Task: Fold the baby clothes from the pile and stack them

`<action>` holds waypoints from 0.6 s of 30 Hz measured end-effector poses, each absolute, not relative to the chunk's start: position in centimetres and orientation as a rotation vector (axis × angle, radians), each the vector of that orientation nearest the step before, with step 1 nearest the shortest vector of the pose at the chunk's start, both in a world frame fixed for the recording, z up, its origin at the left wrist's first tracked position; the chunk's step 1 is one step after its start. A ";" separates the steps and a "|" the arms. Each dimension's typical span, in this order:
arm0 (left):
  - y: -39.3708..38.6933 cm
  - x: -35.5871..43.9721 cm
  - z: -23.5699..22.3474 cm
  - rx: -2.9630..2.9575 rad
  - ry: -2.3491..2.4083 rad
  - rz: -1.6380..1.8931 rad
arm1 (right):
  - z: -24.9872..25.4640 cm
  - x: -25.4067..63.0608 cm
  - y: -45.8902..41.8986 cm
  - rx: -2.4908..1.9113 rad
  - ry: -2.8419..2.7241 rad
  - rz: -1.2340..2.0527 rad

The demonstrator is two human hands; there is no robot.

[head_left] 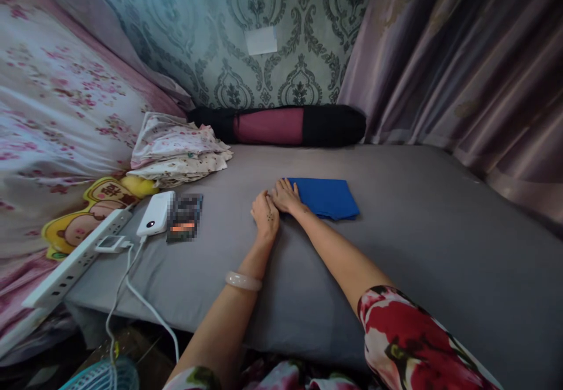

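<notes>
A blue folded cloth (329,197) lies flat on the grey bed sheet, its layered edges showing at the front right. My right hand (287,195) rests on the cloth's left end, fingers stretched out and somewhat apart. Close beside it, just left of the cloth, my left hand (265,214) is curled closed with its knuckles up. Its fingertips and thumb are hidden, so whether it grips the cloth's edge cannot be made out. A pale bangle (243,281) circles my left wrist.
Left of my hands lie a white power bank (156,214) and a blurred dark object (185,218). A white power strip (77,264) with cables runs along the bed's left edge. Folded floral fabric (180,149) and a black-and-maroon long bag (268,126) lie toward the wall.
</notes>
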State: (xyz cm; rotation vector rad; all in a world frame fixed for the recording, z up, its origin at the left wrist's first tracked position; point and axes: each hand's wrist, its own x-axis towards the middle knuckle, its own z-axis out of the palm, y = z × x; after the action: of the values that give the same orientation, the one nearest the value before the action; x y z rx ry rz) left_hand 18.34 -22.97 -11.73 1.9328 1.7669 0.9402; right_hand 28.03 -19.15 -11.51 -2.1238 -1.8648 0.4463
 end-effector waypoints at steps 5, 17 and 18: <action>-23.4 18.9 -12.0 2.146 1.675 0.881 | -11.0 30.5 -20.4 -2.044 -1.799 0.383; -24.0 19.9 -13.0 2.647 1.441 0.502 | -12.5 34.3 -22.9 -2.260 -1.816 0.158; -24.0 19.9 -13.1 2.660 1.437 0.491 | -12.7 34.3 -22.8 -2.265 -1.818 0.153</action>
State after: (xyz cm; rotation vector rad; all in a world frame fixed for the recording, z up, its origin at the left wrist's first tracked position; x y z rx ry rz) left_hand 19.94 -24.02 -13.09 2.6595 1.4365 0.4911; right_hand 34.28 -22.82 -12.67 -2.2650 -1.8179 0.1533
